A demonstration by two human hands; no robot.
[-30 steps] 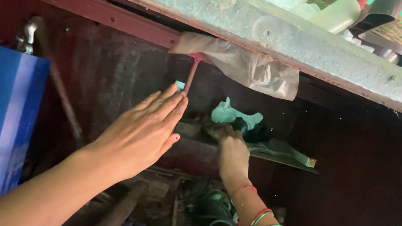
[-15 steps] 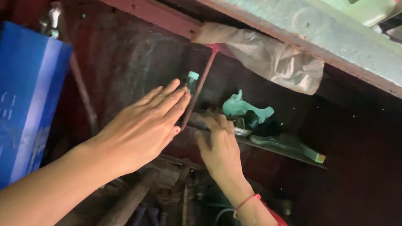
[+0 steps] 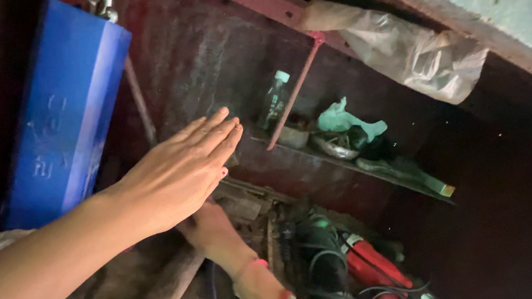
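The left hand (image 3: 176, 173) hovers flat, fingers straight and together, while the right hand (image 3: 210, 225), its fingers hidden, reaches into stiff, probably heavy metal tools (image 3: 241, 209), best gripped by a shaft.

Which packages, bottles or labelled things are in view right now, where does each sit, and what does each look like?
Blue box: tall rectangular block standing at the left wall, faint raised marks on its face.
Small bottle: upright on the shelf's left end, dark clear body, pale green cap, a label too blurred to describe.
Plastic bag: crumpled, translucent, hanging from the upper ledge.
Green bag: crumpled, on the shelf right of the bottle.
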